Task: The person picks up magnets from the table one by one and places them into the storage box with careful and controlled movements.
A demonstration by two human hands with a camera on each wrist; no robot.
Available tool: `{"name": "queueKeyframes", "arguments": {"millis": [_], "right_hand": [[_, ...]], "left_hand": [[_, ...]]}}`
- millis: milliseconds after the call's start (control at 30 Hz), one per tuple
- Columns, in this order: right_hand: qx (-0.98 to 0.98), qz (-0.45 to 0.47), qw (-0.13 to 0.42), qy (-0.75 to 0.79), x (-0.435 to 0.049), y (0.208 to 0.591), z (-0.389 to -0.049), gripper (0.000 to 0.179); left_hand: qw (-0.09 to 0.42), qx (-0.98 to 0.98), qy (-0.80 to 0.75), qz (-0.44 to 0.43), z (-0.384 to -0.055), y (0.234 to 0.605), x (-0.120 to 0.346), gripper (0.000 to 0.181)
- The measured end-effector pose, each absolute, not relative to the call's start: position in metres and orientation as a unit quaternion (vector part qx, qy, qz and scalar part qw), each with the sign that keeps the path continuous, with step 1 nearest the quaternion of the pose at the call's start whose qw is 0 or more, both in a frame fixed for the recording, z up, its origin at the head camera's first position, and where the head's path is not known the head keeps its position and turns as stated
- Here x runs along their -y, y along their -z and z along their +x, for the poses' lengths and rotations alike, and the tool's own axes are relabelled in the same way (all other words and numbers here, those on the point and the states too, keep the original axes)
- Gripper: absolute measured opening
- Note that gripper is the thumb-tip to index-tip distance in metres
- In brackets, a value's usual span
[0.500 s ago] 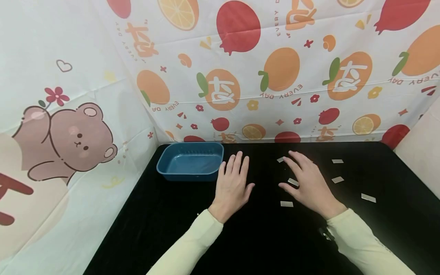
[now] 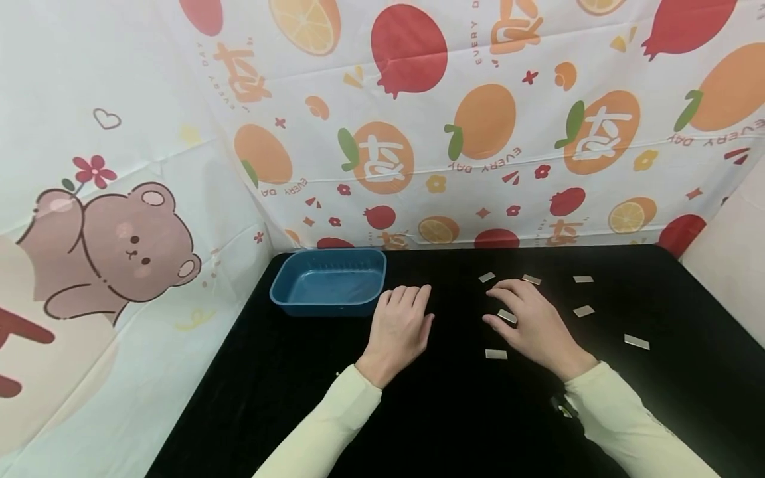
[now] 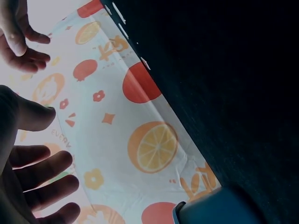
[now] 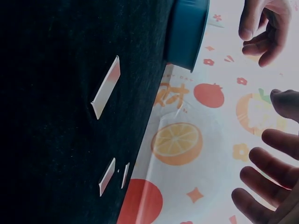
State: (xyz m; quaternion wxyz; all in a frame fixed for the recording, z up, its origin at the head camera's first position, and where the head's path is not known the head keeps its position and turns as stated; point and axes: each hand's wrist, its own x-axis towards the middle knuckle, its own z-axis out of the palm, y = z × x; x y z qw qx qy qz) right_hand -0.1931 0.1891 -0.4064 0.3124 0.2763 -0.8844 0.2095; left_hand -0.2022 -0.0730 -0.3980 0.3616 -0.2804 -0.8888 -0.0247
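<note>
My left hand (image 2: 396,335) is held over the black table, just right of the blue basin (image 2: 327,310), with nothing in it. Its fingers are relaxed and bent a little at the knuckles. Farther right, my right hand (image 2: 540,332) is above several small, flat, pale rectangular pieces, its fingers spread and loosely bent, holding nothing. One piece (image 2: 507,317) shows between its thumb and forefinger in the head view. Another piece (image 2: 496,354) lies nearer me, and a third (image 2: 487,277) lies beyond the fingertips. In the right wrist view, the curved fingers (image 4: 266,163) are apart from the pieces.
More pale pieces lie spread to the right, including one (image 2: 636,342) near the table's right side. A fruit-print cloth (image 2: 430,219) hangs behind the black tabletop (image 2: 454,425). A bear-print sheet (image 2: 227,199) hangs on the left.
The left hand's fingers have bent from nearly straight and drawn back slightly. The right hand's fingers have curled in a little, uncovering a piece behind them. The pieces stay where they were.
</note>
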Motion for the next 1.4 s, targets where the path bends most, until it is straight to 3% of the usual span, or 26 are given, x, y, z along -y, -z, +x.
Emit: {"name": "queueKeyframes", "arguments": {"millis": [300,1100,1400], "right_hand": [[0.899,0.256,0.275,-0.224,-0.187,0.41,-0.192,0.047],[0.908,0.262,0.254,-0.205,-0.201,0.415,-0.19,0.044],[0.91,0.261,0.251,-0.2,-0.202,0.414,-0.188,0.045]], "left_hand": [[0.348,0.893,0.025,-0.286,-0.203,0.399,0.077,0.037],[0.269,0.922,0.039,-0.275,-0.211,0.395,0.116,0.039],[0.278,0.924,0.032,-0.259,-0.214,0.387,0.132,0.038]]}}
